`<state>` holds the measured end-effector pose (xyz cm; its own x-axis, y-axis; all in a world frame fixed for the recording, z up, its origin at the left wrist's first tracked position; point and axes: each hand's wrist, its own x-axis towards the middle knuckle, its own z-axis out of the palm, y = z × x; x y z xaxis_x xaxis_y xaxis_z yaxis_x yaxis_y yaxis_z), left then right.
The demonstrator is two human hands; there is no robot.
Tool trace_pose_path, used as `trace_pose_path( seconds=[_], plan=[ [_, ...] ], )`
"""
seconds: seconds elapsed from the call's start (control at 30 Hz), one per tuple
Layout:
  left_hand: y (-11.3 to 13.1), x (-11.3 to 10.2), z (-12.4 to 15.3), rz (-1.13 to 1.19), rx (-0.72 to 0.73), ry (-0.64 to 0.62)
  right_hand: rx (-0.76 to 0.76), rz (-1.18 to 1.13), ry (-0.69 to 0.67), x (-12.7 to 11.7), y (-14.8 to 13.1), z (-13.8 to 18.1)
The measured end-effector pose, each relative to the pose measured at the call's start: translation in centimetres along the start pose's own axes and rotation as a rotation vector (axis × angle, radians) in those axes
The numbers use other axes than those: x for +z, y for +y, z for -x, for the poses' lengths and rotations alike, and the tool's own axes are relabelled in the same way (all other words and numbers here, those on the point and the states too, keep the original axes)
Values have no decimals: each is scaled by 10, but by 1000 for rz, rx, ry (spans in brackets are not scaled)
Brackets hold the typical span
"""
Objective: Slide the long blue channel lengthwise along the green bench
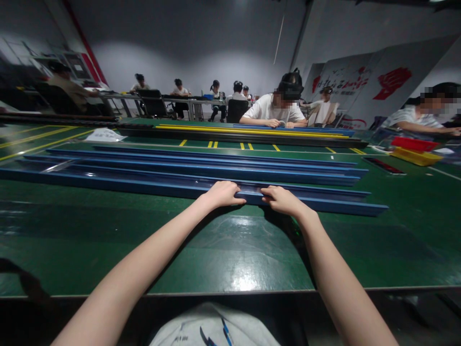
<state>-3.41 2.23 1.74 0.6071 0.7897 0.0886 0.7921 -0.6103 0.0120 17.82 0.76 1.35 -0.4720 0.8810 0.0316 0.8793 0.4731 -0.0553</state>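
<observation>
Blue is the colour of the long rails (201, 163) that lie side by side on my green table (72, 230). They run from the far left almost to the right side. Far off on the left, a white paper (104, 135) lies on the table.

The nearest rail (108, 185) is the one I hold. It lies flat across the table in front of me. My left hand (223, 193) is near its middle, with the fingers curled over the top edge and closed on it. My right hand (283, 199) is just beside it, and its fingers are closed on the same rail too.

Behind the rails lie long yellow strips (252, 130), and a person in a white shirt (273, 110) sits there. On the right, a red tray (414, 143) and a yellow tray (416, 156) stand close together, well apart from my hands.
</observation>
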Motion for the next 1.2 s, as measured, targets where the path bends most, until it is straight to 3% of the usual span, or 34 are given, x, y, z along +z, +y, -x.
trace_pose_path(
  seconds=[0.23, 0.53, 1.2],
  plan=[
    [2, 4, 4, -52, 42, 61, -5, -26, 20, 1, -1, 2],
    [2, 8, 8, -71, 56, 110, -117, -165, 115, 5, 1, 2],
    [5, 10, 6, -100, 15, 82, 34, 25, 139, -7, -6, 11]
  ],
)
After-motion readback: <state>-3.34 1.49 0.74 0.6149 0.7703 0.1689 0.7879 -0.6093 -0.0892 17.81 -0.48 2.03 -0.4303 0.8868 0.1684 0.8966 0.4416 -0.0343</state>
